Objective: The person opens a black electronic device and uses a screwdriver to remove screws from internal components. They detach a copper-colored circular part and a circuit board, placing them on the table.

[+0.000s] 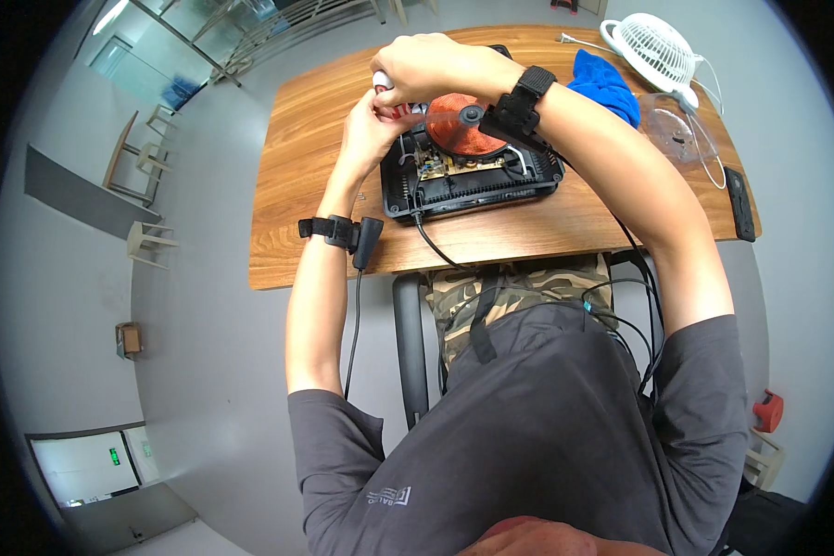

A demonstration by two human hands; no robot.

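An opened black cooker base (473,185) lies on the wooden table (315,185), showing a copper-coloured coil disc (454,125) and a circuit board (435,165). Both hands meet over its far left corner. My right hand (431,65) is closed in a fist around a red and white tool (394,109), whose pale end pokes out by the knuckles. My left hand (369,130) pinches the red part just below. Most of the tool is hidden. Each wrist wears a black strap.
A blue cloth (605,85), a white fan (653,46) and a clear round cover (676,130) lie at the table's far right. A black bar (739,204) sits on the right edge. A black cord (431,243) runs off the near edge. Wooden chairs (144,157) stand on the left.
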